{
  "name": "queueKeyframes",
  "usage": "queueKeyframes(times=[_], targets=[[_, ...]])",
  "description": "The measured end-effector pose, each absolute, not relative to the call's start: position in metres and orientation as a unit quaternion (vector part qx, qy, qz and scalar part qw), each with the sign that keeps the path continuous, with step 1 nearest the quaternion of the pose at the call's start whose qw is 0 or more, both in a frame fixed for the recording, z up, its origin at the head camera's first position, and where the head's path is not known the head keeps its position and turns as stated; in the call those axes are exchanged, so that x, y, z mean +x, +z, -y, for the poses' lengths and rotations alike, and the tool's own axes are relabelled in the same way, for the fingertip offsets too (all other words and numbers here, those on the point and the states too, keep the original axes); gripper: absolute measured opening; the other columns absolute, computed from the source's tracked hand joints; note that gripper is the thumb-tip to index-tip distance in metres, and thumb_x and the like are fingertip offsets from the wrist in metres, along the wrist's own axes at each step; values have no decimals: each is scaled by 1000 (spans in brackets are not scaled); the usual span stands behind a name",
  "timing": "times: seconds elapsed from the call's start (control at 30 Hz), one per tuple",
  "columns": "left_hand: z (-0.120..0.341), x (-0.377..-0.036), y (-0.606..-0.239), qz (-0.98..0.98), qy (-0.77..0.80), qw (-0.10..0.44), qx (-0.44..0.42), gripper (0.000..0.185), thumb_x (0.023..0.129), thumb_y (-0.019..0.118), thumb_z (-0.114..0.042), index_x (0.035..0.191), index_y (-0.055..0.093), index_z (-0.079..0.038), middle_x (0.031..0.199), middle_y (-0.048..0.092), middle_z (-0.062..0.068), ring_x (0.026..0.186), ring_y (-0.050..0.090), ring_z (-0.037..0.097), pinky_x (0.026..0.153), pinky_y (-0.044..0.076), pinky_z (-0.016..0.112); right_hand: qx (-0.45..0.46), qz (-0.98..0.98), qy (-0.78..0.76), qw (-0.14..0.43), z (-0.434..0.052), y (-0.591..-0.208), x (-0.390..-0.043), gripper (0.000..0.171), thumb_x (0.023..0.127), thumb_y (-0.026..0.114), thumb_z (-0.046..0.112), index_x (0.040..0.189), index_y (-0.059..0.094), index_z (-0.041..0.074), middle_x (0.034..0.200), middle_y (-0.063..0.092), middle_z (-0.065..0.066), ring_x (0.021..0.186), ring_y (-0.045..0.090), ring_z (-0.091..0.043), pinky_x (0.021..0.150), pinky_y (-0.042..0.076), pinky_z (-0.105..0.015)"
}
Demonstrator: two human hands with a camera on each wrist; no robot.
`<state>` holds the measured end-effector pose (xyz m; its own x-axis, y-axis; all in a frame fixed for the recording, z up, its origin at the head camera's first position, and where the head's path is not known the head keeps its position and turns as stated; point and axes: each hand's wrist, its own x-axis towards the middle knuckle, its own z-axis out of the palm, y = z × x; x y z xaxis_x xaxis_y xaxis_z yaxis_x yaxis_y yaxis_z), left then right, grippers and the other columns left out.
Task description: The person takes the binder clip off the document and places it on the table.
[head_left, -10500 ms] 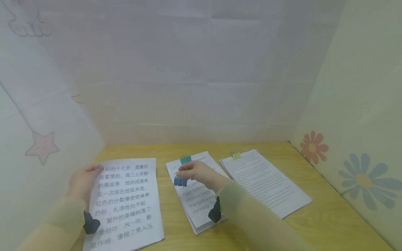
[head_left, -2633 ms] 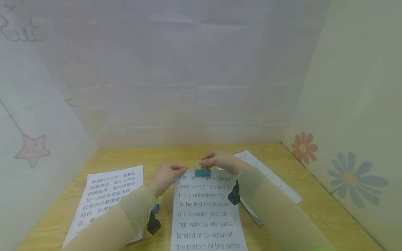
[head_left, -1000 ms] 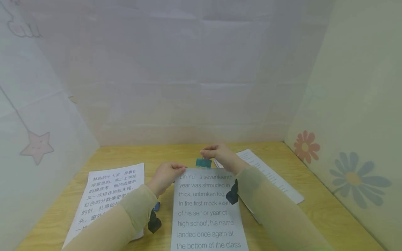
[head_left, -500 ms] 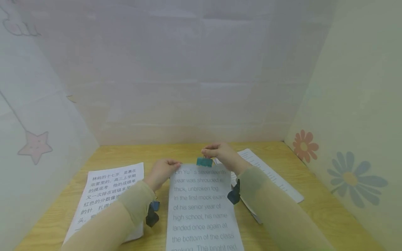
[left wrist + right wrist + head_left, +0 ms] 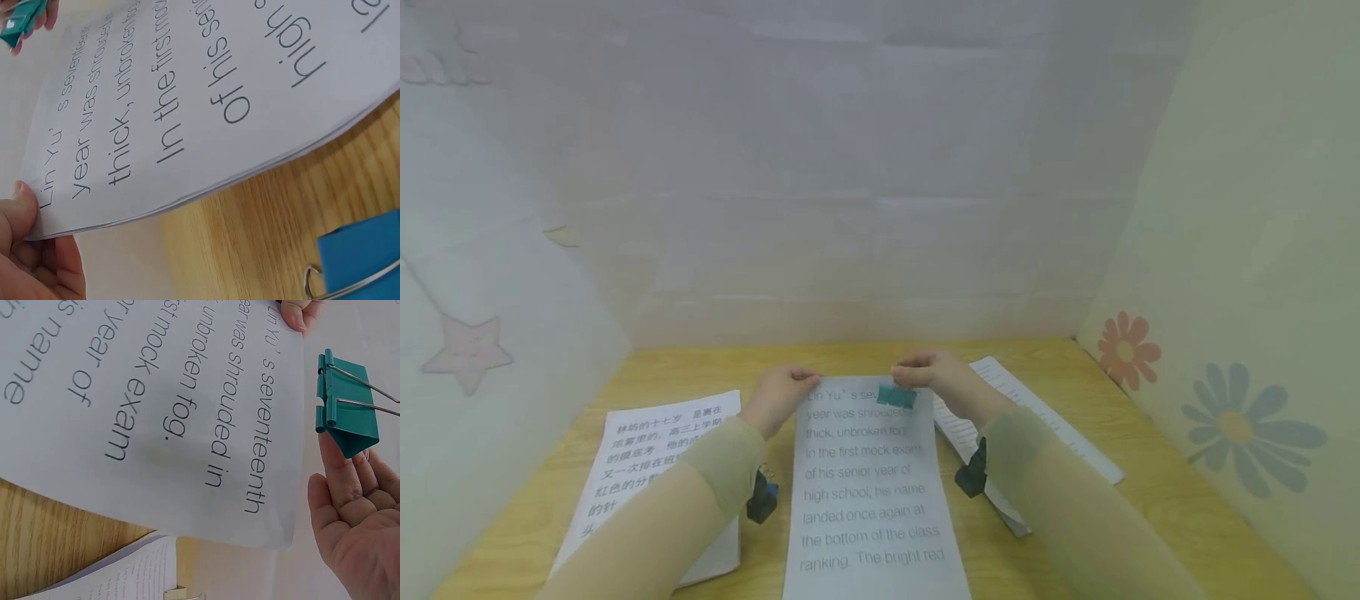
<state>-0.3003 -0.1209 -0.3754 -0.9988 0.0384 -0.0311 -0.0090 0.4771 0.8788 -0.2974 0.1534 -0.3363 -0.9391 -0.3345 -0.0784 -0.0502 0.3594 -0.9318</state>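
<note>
A stack of sheets with large English print lies in front of me, its top end lifted off the wooden table. My left hand pinches its top-left corner, thumb on top. My right hand pinches the wire handles of a teal binder clip and holds it at the stack's top edge, right of the middle. In the right wrist view the teal binder clip hangs just off the paper's edge with its mouth toward the sheets, touching none.
A sheet of Chinese text lies to the left. A blue binder clip rests on the wood beside the stack. A third stack with a yellow clip lies to the right. Cloth-covered walls close in on three sides.
The teal clip came off the stack's top edge over the last seconds and is now held near that edge. My left hand has lifted the stack's top end and pushed it farther away.
</note>
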Motion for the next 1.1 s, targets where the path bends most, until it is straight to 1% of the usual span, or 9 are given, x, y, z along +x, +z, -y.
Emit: queueKeyframes(times=[0.1,0.2,0.3,0.47,0.6,0.8,0.9,1.0,1.1], targets=[[126,-306,-376,-866,500,23,5,26,96,59,-27,116,68,-13,111,67,4,116,55,29,105,35,55,-102,-824,-541,134,-155,-340,-298,44,87,70,36,121,63,8,112,66,-4,114,55,-26,110,25,-57],[128,-308,-374,-872,489,24,-4,28,97,57,-29,118,67,-13,114,66,5,118,53,30,107,32,56,-103,-824,-540,138,-157,-343,-298,43,88,69,35,120,63,8,111,67,-5,114,56,-26,110,23,-60],[131,-310,-372,-873,487,28,-9,29,97,57,-29,119,66,-13,112,66,5,117,54,30,107,30,57,-108,-822,-542,139,-158,-346,-296,44,88,69,36,120,62,6,110,67,-6,113,57,-26,109,23,-61],[135,-313,-373,-875,484,22,-11,28,97,57,-28,119,67,-12,110,67,6,114,56,29,106,32,57,-110,-823,-540,139,-160,-349,-294,43,89,68,33,121,62,5,110,67,-6,109,58,-25,108,27,-59],[139,-317,-374,-880,475,20,-20,29,97,57,-30,119,67,-13,114,66,6,117,54,30,106,31,56,-120,-825,-534,144,-164,-353,-293,44,90,67,34,121,63,3,111,67,-6,107,58,-24,107,30,-58],[140,-321,-376,-898,440,4,-21,30,98,57,-32,120,67,-16,119,65,6,121,51,31,107,31,56,-97,-839,-514,148,-169,-359,-290,51,85,69,47,122,63,12,109,67,-2,110,57,-23,107,27,-61],[139,-322,-376,-903,429,-3,-17,29,97,57,-31,120,67,-16,121,65,6,121,52,31,106,32,55,-95,-843,-506,152,-173,-362,-289,52,84,68,49,122,63,13,109,68,-2,110,57,-23,107,26,-62],[139,-323,-376,-906,424,-3,-14,28,97,57,-29,120,67,-15,122,64,7,120,53,32,105,34,55,-103,-841,-507,160,-177,-364,-288,52,86,68,46,123,63,10,111,68,-6,110,58,-24,106,26,-63],[141,-325,-377,-907,422,-3,-10,28,97,56,-25,120,66,-12,122,63,9,118,53,32,103,37,54,-110,-838,-507,169,-180,-366,-285,52,86,68,43,124,63,7,114,68,-6,111,58,-25,106,28,-62]])
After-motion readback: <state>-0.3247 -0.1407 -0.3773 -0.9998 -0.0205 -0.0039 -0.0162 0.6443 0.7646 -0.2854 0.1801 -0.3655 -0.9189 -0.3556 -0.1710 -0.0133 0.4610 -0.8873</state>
